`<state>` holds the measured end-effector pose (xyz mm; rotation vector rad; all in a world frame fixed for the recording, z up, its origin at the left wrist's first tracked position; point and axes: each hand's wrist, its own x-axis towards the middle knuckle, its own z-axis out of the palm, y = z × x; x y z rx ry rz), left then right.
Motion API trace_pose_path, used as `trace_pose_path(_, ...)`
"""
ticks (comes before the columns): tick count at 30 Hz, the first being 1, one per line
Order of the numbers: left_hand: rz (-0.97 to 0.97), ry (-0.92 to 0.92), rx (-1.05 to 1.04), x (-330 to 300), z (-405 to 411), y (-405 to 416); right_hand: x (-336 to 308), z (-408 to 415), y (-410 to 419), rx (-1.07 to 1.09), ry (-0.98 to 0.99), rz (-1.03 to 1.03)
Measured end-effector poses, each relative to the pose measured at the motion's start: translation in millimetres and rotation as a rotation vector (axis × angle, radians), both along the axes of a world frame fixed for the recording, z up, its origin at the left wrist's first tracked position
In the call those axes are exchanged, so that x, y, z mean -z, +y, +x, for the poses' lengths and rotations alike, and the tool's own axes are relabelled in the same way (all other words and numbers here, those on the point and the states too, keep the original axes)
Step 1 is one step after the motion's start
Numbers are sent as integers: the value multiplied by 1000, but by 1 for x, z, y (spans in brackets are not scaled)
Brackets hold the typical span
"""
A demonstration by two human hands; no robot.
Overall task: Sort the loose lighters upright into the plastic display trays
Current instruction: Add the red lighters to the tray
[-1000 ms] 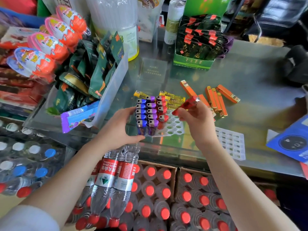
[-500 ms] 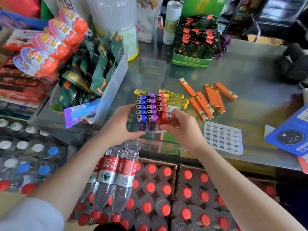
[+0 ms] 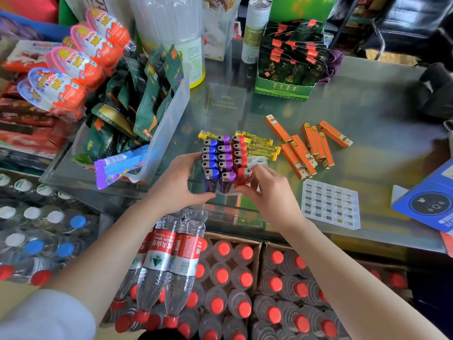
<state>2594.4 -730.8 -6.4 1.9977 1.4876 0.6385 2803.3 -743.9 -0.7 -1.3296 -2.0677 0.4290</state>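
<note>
Right hand (image 3: 267, 190) grip pinches the upright red lighter (image 3: 242, 176) at its body.

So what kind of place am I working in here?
Most likely a small shop counter: boxed snack packets and chocolate eggs displayed on the glass countertop, with cases of bottled water below.

A tray of upright lighters (image 3: 221, 160) stands near the front edge of the counter (image 3: 367, 99), between the left hand (image 3: 176, 185) and the right hand (image 3: 267, 190). Behind and to its right lie loose lighters (image 3: 306, 148). A second tray (image 3: 331, 207) lies further right by the front edge. A box of packets (image 3: 286, 67) stands toward the back edge, and a bin of packets (image 3: 169, 123) at the left edge.
</note>
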Motion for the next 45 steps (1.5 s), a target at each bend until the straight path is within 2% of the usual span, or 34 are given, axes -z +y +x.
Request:
trace_pose_path(4, 4, -10, 10, -1, 0, 1, -3, 2, 2, -38, -74, 65)
trace_pose_path(10, 18, -27, 16, -6, 2, -1, -8, 4, 4, 2, 27, -122)
trace_pose_path(12, 5, -19, 13, -5, 1, -1, -7, 7, -1, 27, 160, -182)
trace_pose_path(16, 10, -22, 14, -7, 1, -2, -18, 8, -6, 94, 577, -371)
trace_pose_path(18, 11, -31, 11, -10, 3, -3, -20, 5, -3, 135, 625, -429)
trace_pose_path(23, 4, -29, 11, -15, 4, -4, -15, -2, -2, 212, 569, -604)
trace_pose_path(26, -2, -29, 10, -14, 4, -5, -11, -3, -3, 234, 549, -631)
trace_pose_path(28, -6, -29, 6, -12, 3, -4, -12, -4, -2, 228, 446, -562)
trace_pose_path(31, 1, -34, 12, -9, 2, -3, -12, -7, -1, 211, 165, -339)
trace_pose_path(33, 10, -37, 16, -6, 1, -2, -10, -13, -4, 174, 87, -201)
trace_pose_path(38, 20, -32, 13, -4, 0, -1, 4, -18, -8, 164, 33, -49)
trace_pose_path(43, 27, -30, 20, -5, 0, -1, 2, -13, -12, 166, 172, -107)
trace_pose_path(45, 17, -25, 21, -3, 0, -1, 4, -10, -11, 142, 145, -88)
